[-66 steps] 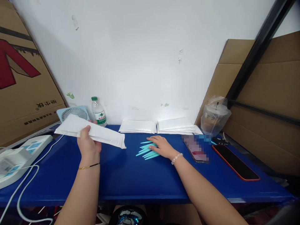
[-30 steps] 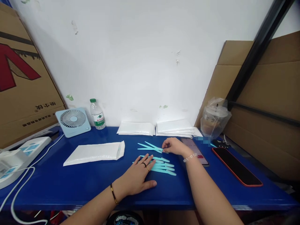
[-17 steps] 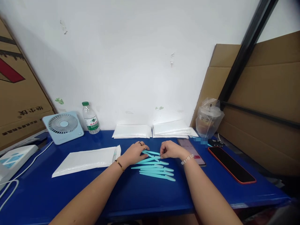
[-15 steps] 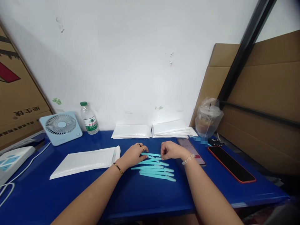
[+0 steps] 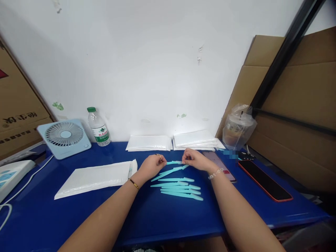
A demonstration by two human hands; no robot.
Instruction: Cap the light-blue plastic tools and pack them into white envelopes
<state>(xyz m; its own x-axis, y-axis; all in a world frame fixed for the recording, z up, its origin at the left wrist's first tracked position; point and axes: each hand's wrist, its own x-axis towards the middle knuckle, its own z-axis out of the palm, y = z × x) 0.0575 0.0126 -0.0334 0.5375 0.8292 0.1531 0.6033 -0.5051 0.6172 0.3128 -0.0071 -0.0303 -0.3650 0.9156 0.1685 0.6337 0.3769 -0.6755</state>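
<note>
Between my two hands a slim turquoise eyebrow razor (image 5: 173,162) is stretched level. My left hand (image 5: 154,166) pinches its left end, and the fingertips of my right hand (image 5: 193,160) close on its right end. Just below, more turquoise eyebrow razors (image 5: 181,191) lie roughly side by side on the blue table (image 5: 168,218). One slanted razor (image 5: 170,171) lies nearest my hands, its right end close under my right fingers. To the left of my left hand lies a white padded mailer (image 5: 97,179), with a bit of turquoise showing at its right end.
Two stacks of white mailers (image 5: 149,142) sit against the wall. At the left are a blue fan (image 5: 64,138), a water bottle (image 5: 99,127) and a white device with a cable. On the right are a phone (image 5: 220,166), a red-edged phone (image 5: 264,180) and a bagged drink cup (image 5: 238,129).
Both hands have moved slightly away from the row of razors, with one razor now held between them. My left fingers have closed into a pinch. The camera view has shifted a little.
</note>
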